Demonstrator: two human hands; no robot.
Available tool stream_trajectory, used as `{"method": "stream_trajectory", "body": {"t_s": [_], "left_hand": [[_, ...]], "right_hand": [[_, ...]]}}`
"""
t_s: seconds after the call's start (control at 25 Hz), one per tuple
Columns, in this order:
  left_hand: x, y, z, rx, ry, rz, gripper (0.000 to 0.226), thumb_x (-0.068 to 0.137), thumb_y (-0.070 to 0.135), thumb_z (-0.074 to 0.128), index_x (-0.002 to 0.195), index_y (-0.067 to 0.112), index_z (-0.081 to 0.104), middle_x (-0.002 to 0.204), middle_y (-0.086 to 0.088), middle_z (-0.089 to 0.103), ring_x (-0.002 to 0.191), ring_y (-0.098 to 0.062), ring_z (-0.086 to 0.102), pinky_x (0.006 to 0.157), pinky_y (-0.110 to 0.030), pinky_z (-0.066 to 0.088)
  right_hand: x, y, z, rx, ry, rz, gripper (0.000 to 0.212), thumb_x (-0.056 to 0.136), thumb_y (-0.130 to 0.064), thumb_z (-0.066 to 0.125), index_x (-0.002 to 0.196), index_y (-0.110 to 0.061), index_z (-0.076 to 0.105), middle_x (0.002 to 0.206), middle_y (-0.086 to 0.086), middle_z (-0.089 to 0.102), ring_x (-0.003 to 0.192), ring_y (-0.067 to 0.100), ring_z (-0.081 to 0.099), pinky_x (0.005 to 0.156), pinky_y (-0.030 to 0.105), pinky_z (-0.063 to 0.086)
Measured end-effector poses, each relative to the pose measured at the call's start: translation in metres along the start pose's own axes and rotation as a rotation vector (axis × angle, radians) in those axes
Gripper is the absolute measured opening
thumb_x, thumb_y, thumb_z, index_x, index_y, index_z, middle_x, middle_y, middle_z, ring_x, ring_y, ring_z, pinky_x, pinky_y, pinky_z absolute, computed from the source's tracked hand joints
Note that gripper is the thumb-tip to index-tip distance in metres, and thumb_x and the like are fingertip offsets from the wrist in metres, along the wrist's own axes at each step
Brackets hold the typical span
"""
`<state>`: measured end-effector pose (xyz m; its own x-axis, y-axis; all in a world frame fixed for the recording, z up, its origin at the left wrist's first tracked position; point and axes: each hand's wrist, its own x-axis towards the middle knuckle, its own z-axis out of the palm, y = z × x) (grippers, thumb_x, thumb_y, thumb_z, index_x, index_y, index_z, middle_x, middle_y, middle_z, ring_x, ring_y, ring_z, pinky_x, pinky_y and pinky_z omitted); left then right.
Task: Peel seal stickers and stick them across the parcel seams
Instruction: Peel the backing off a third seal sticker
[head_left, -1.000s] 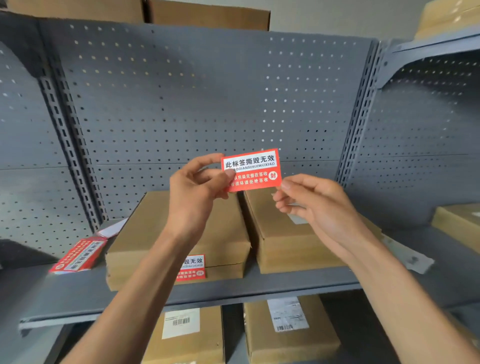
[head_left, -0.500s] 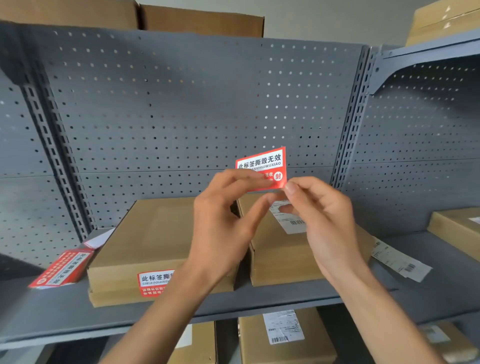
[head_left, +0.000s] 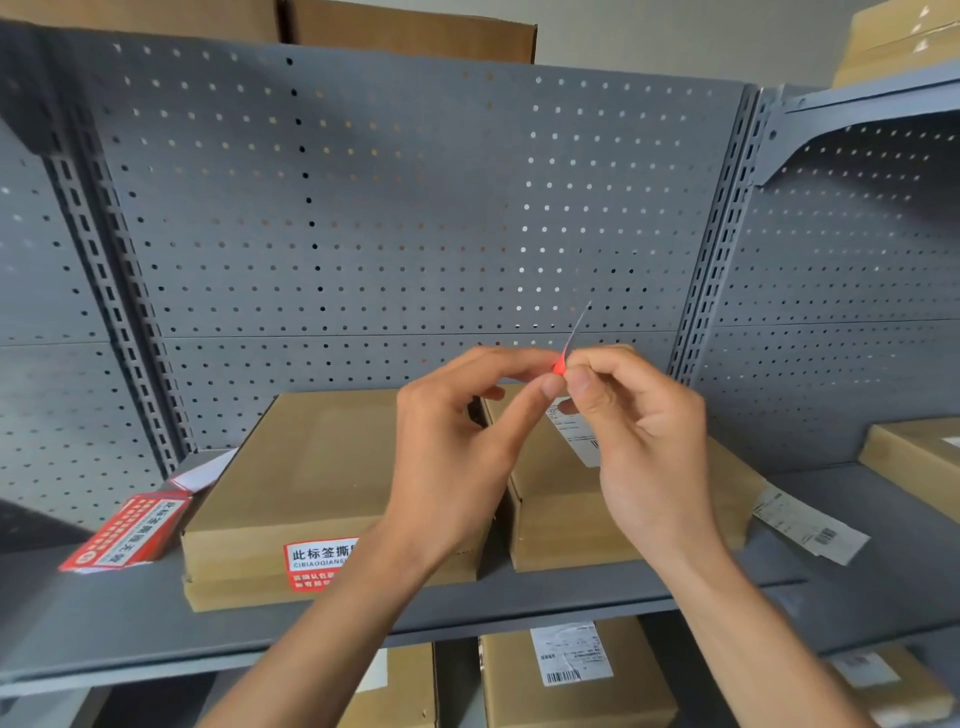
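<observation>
A red seal sticker (head_left: 570, 343) stands edge-on between my two hands, so only a thin red and pale sliver shows. My left hand (head_left: 457, 447) pinches its lower end with thumb and forefinger. My right hand (head_left: 639, 441) pinches the same end from the right. Both hands hover above two brown parcels on the grey shelf. The left parcel (head_left: 311, 483) carries a red seal sticker (head_left: 319, 564) over its front seam. The right parcel (head_left: 561, 499) has a white shipping label, partly hidden by my right hand.
A stack of red seal stickers (head_left: 124, 532) lies at the left of the grey shelf (head_left: 519, 597). A loose white label (head_left: 810, 530) lies at the right. More parcels sit at the far right (head_left: 914, 457) and on the shelf below (head_left: 576, 675). A perforated back panel (head_left: 363, 208) rises behind.
The sticker has turned from face-on to edge-on. My hands have come together around its lower end, and the view has shifted so the parcels sit further right.
</observation>
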<state>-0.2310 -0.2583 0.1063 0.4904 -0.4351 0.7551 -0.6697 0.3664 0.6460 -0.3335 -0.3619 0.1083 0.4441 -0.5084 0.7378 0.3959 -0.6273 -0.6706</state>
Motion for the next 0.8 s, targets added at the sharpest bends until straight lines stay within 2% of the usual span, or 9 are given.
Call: {"method": "stream_trajectory", "body": {"t_s": [0.16,0.28,0.44,0.56,0.68,0.8], "left_hand": [[0.0002,-0.0013,-0.0014,-0.005,-0.019,0.029,0.013,0.094,0.03,0.071,0.103,0.028,0.081,0.097,0.018,0.078,0.092,-0.011,0.07,0.08,-0.027,0.052],[0.0007,-0.0019,-0.0017,-0.001,-0.028,0.046,0.014,0.095,0.03,0.07,0.103,0.028,0.081,0.097,0.018,0.078,0.094,-0.013,0.072,0.081,-0.03,0.053],[0.0002,-0.0036,-0.0012,-0.002,-0.033,0.056,0.013,0.096,0.024,0.071,0.104,0.026,0.081,0.099,0.017,0.078,0.095,-0.012,0.072,0.083,-0.033,0.055],[0.0005,-0.0046,-0.0012,0.004,-0.033,0.067,0.014,0.097,0.022,0.071,0.105,0.022,0.082,0.099,0.015,0.078,0.096,-0.011,0.072,0.083,-0.028,0.054],[0.0013,-0.0051,-0.0011,0.02,-0.033,0.078,0.015,0.097,0.02,0.07,0.105,0.018,0.082,0.1,0.012,0.079,0.095,-0.007,0.072,0.083,-0.017,0.049],[0.0018,-0.005,-0.0012,0.038,-0.044,0.079,0.016,0.097,0.022,0.07,0.106,0.018,0.082,0.1,0.013,0.079,0.095,-0.006,0.071,0.083,-0.015,0.048]], "right_hand": [[-0.0006,-0.005,-0.0007,-0.001,-0.019,-0.01,0.013,0.099,-0.013,0.06,0.092,-0.013,0.071,0.088,0.004,0.069,0.084,0.011,0.066,0.081,0.022,0.053],[-0.0017,-0.006,-0.0016,-0.02,-0.023,-0.017,0.014,0.1,-0.012,0.06,0.092,-0.013,0.071,0.088,0.004,0.07,0.084,0.011,0.066,0.08,0.019,0.051],[-0.0021,-0.007,-0.0018,-0.028,-0.026,-0.021,0.015,0.101,-0.011,0.059,0.092,-0.019,0.069,0.087,-0.005,0.069,0.083,0.003,0.064,0.08,0.015,0.049],[-0.0023,-0.0083,-0.0018,-0.031,-0.023,-0.024,0.016,0.1,-0.01,0.06,0.093,-0.02,0.069,0.087,-0.009,0.069,0.083,0.0,0.065,0.079,0.014,0.049],[-0.0024,-0.0085,-0.0015,-0.057,-0.018,-0.03,0.015,0.1,-0.01,0.06,0.093,-0.019,0.069,0.087,-0.009,0.069,0.083,-0.001,0.064,0.078,0.011,0.046],[-0.0027,-0.0071,-0.0015,-0.108,-0.012,-0.036,0.014,0.101,-0.011,0.06,0.093,-0.017,0.069,0.085,-0.011,0.068,0.081,-0.002,0.063,0.076,0.009,0.044]]}}
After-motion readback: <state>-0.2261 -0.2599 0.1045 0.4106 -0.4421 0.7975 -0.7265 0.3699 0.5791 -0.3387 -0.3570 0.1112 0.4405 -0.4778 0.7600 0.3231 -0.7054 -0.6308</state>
